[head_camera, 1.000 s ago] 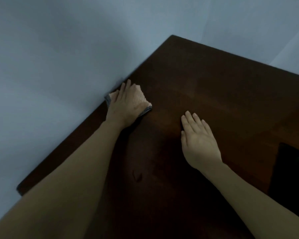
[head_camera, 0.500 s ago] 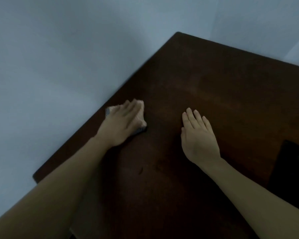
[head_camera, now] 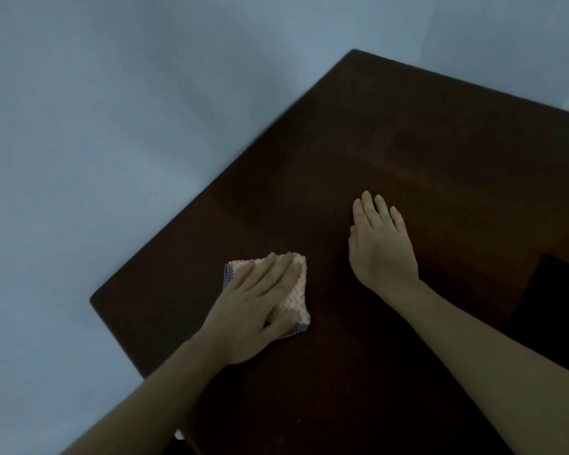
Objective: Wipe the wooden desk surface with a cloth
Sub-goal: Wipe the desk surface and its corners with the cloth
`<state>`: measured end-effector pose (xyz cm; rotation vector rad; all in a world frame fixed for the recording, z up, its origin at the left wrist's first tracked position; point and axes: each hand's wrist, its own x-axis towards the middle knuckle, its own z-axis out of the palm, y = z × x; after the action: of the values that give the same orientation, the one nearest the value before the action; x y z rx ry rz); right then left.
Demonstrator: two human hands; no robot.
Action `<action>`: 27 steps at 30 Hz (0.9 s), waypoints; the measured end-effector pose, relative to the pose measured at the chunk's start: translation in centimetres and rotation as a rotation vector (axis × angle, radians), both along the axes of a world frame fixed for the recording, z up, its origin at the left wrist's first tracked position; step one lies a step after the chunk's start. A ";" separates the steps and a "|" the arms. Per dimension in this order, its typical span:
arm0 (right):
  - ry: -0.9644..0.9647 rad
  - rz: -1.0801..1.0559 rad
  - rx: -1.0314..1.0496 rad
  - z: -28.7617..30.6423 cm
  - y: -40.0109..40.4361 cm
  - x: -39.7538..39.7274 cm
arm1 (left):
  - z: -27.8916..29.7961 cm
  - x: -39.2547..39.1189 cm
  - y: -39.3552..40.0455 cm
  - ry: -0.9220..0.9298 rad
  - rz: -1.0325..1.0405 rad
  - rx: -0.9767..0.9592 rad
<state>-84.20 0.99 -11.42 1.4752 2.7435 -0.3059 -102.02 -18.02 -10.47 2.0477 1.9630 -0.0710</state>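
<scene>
Cloth (head_camera: 293,292), a small folded square of pale peach waffle-textured fabric with a darker blue-grey woven edge, lies flat on the wooden desk (head_camera: 408,152) near its left edge and closer to the near-left corner than to the far one. The left hand (head_camera: 255,307) presses it down with straight, slightly spread fingers across the top and the thumb along its near side; the cloth's far and right margins and its left corner show beyond the hand. A strip of bare wood separates the cloth from the desk's left edge.

The right hand (head_camera: 380,247) rests palm down on the bare wood, fingers straight and together, holding nothing, well apart from the cloth and toward the middle of the desk. Both forearms are bare.

The desk is dark brown with a smooth, faintly glossy top and dim grain streaks; its edges are straight and its corners slightly rounded. The far corner points away from the person, with a long stretch of open surface between it and both hands. Beyond the left and far edges is a plain pale blue-grey wall (head_camera: 112,126). A flat black rectangular object (head_camera: 559,300) sits at the right of the desk; what it is cannot be told.
</scene>
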 end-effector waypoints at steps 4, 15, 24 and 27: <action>0.004 0.003 0.000 -0.1 0.2 0.1 | -0.9 -6.7 6.3 0.053 0.175 0.041; 0.037 0.040 0.039 -0.5 0.1 0.2 | -0.4 -3.7 5.4 0.009 0.381 0.064; 0.020 0.136 -0.008 -0.3 0.1 0.2 | -0.7 -4.0 1.2 0.025 0.065 0.012; 0.044 0.119 0.006 -0.4 0.0 0.2 | -1.0 -10.0 5.8 0.053 0.252 0.052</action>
<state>-84.01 1.04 -11.81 1.3146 2.8541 -0.3323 -112.01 -12.27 -11.43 1.8283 2.2606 -0.0197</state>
